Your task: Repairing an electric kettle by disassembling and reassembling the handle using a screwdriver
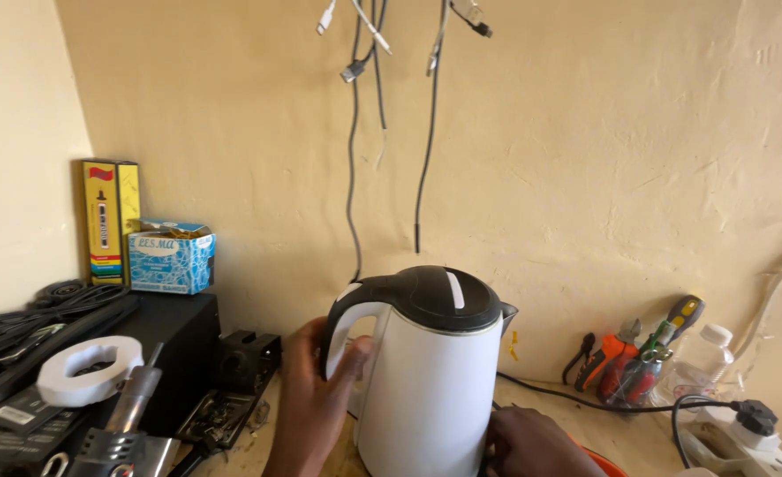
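The left hand (316, 397) grips the black handle (342, 322) of the white electric kettle (430, 389); the right hand (528, 442) rests low against its side — whether it grasps I cannot tell. The kettle stands upright on the workbench (620, 433), near its front edge. Its smooth, rigid body looks slippery — the handle seems the surest hold. Pliers (616, 358) lean at the back wall.

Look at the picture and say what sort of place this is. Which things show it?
Probably a small electrical repair bench. A white electric kettle with a black lid stands between the left hand and right hand, loose charging cables hang down the plastered wall, and red-handled pliers and screwdrivers lean nearby.
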